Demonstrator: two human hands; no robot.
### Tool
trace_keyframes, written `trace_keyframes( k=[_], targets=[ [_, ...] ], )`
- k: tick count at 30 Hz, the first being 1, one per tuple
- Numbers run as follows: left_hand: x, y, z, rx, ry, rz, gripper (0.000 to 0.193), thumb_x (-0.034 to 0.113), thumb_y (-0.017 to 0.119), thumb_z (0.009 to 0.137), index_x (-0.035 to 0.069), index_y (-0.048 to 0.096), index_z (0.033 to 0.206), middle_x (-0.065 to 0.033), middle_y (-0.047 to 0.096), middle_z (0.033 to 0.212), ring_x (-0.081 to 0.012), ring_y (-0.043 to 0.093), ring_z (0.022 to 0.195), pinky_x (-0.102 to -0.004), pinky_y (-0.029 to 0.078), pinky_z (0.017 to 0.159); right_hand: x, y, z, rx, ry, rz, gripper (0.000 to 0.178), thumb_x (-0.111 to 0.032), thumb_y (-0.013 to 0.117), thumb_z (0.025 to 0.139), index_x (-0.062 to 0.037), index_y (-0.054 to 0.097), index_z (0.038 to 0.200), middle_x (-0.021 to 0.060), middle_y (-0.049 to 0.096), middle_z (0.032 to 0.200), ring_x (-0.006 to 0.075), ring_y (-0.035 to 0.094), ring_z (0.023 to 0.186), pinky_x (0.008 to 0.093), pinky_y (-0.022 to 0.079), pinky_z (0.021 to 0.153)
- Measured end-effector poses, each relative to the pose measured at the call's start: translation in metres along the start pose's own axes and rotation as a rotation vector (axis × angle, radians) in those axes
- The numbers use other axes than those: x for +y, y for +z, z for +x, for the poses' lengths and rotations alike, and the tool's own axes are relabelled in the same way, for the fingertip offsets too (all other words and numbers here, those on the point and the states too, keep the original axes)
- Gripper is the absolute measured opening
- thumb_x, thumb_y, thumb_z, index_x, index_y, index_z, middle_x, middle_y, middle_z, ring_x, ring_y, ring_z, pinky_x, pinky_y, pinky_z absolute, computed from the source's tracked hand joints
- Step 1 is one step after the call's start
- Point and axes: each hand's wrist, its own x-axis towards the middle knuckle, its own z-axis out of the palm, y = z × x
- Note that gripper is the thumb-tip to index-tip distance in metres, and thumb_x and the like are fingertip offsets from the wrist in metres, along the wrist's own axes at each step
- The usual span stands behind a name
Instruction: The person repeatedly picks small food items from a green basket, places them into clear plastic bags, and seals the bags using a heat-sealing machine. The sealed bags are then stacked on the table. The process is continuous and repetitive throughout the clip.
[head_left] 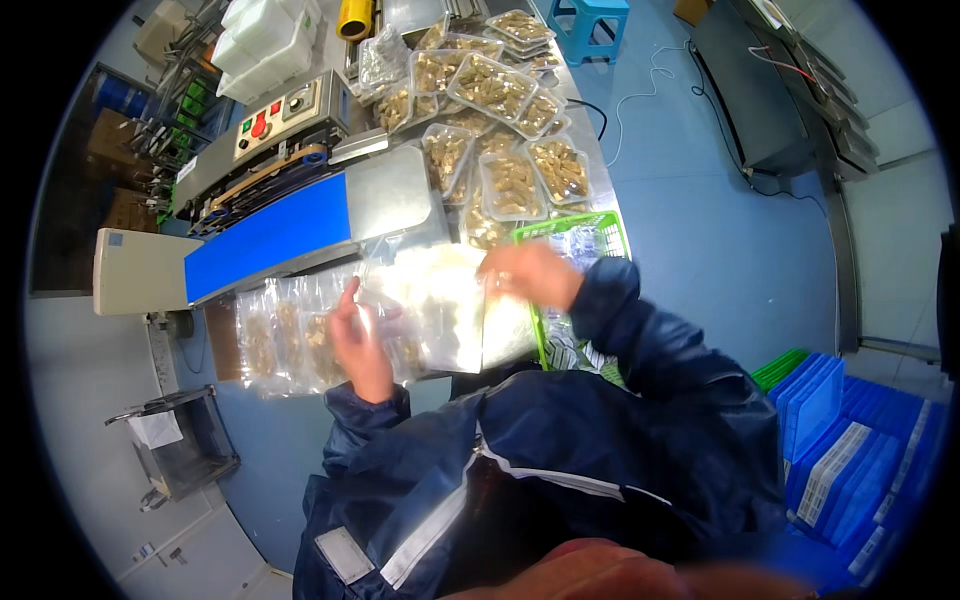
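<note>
A shiny clear plastic bag [437, 315] lies flat at the table's near edge, washed out by glare. My right hand [532, 272] is at its upper right edge, fingertips drawn together on it and slightly blurred. On the left, my left hand [360, 348] hovers over filled clear bags [290, 335] with its index finger and thumb apart; glossy film shows beside the fingers. Those filled bags lie in a row and hold brownish pieces. Just right of my right hand stands a green basket [622, 238] with small white-and-blue printed packets [575, 243] in it.
A belt sealing machine [270, 130] with a blue conveyor [275, 240] runs along the left. Clear trays of brown pieces [490, 90] are piled at the back. White containers [265, 50] stand at the far left. A blue stool [590, 25] and stacked blue crates [840, 450] are on the right.
</note>
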Motion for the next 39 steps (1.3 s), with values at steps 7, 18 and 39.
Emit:
trace_keyframes(
  k=[7, 18, 39],
  targets=[
    [-0.058, -0.014, -0.005, -0.356, 0.007, 0.287, 0.008, 0.002, 0.053, 0.094, 0.005, 0.049, 0.100, -0.0217, 0.046, 0.142, -0.0246, 0.047, 0.127, -0.0342, 0.039, 0.102, 0.308, -0.070, 0.098, 0.749, 0.926, 0.145, 0.029, -0.027, 0.061, 0.088, 0.0017, 0.065, 0.091, 0.0085, 0.064, 0.071, 0.0145, 0.054, 0.048, 0.0303, 0.045, 0.047],
    [-0.102, -0.043, -0.011, -0.368, -0.416, -0.061, 0.014, -0.002, 0.054, 0.094, 0.002, 0.059, 0.107, -0.0101, 0.064, 0.116, -0.0142, 0.060, 0.103, -0.0277, 0.047, 0.089, 0.226, -0.070, 0.151, 0.756, 0.838, 0.840, 0.016, -0.017, 0.064, 0.090, -0.0051, 0.054, 0.087, 0.0052, 0.058, 0.066, 0.0125, 0.052, 0.048, 0.0245, 0.045, 0.044],
    [-0.012, 0.069, -0.050, -0.126, 0.463, 0.502, 0.013, 0.004, 0.068, 0.085, 0.000, 0.067, 0.098, -0.0152, 0.068, 0.094, -0.0297, 0.067, 0.085, -0.0331, 0.053, 0.076, -0.099, 0.000, -0.149, 0.278, 1.046, 1.899, 0.037, -0.021, 0.053, 0.094, 0.0007, 0.051, 0.124, 0.0107, 0.066, 0.104, 0.0171, 0.066, 0.073, 0.0256, 0.054, 0.055]
  ],
)
